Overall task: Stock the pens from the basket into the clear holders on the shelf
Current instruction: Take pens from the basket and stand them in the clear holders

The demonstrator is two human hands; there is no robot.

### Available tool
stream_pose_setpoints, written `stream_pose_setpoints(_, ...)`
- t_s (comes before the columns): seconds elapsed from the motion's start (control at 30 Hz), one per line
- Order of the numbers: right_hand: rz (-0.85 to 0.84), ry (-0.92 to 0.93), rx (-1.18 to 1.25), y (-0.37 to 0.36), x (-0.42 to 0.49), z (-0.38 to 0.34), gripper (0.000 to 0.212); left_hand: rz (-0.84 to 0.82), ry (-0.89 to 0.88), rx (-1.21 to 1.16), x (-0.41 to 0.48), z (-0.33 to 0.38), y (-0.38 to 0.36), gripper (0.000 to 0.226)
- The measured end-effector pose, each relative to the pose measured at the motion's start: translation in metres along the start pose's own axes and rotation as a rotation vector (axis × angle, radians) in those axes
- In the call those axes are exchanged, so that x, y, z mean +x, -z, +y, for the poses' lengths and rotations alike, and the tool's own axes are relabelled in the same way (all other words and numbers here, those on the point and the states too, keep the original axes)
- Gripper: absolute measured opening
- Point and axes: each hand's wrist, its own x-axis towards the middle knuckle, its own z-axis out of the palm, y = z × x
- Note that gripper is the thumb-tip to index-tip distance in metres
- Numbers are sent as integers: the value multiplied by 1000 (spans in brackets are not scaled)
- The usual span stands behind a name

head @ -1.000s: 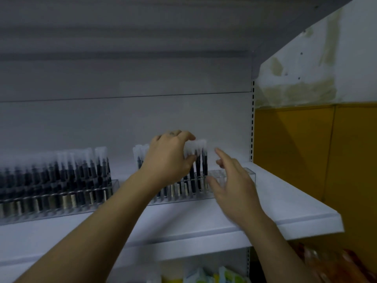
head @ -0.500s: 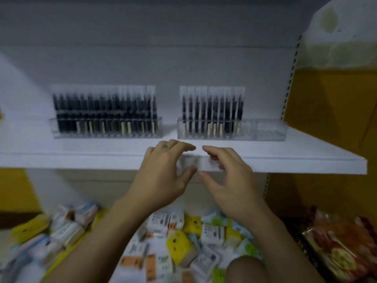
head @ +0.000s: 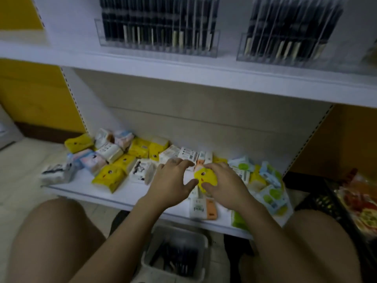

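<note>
Two clear holders stand on the upper white shelf (head: pixel 183 75), the left holder (head: pixel 157 46) and the right holder (head: pixel 285 58), both lined with dark pens. A pale basket (head: pixel 201 243) sits on the floor between my knees, with dark pens (head: pixel 175 259) lying in it. My left hand (head: pixel 170 185) and my right hand (head: pixel 223 185) hover close together in front of the lower shelf, above the basket. Their fingers are loosely curved and spread, and I see nothing held. A yellow tissue pack (head: pixel 205 176) shows in the gap between them.
The lower shelf (head: pixel 126 194) is strewn with several small tissue packs (head: pixel 108 176) in yellow, white, blue and green. A black crate (head: pixel 324 201) with snack bags (head: pixel 365 201) stands on the right. My bare knees flank the basket.
Both hands have come down from the right holder on the upper shelf to the level of the lower shelf. My view has tilted down, so the basket and my knees now show.
</note>
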Motion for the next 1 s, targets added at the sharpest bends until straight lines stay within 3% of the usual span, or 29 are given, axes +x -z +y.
stream_pose_setpoints(0.4,-373,-195,16,-137,4,48,54,-381,272,-136,-44,-63,-112,51)
stream_pose_setpoints(0.6,-566,-297,101,-188,-13,66,18,-612,370,-155,-55,-78,-146,52)
stream_pose_setpoints(0.77,-735,-383,46,-219,-28,86,15,-800,416,-79,-67,-84,-180,55)
stream_pose_setpoints(0.87,-865,-366,-23,-237,-27,94,26,-819,426,-79,-70,-87,-193,45)
stream_pose_setpoints(0.93,-934,-307,-63,-250,-26,96,14,-833,444,-89,-74,-91,-200,44)
stream_pose_setpoints(1.0,-883,-363,-5,-269,-22,99,15,-864,470,-75,-77,-97,-208,45)
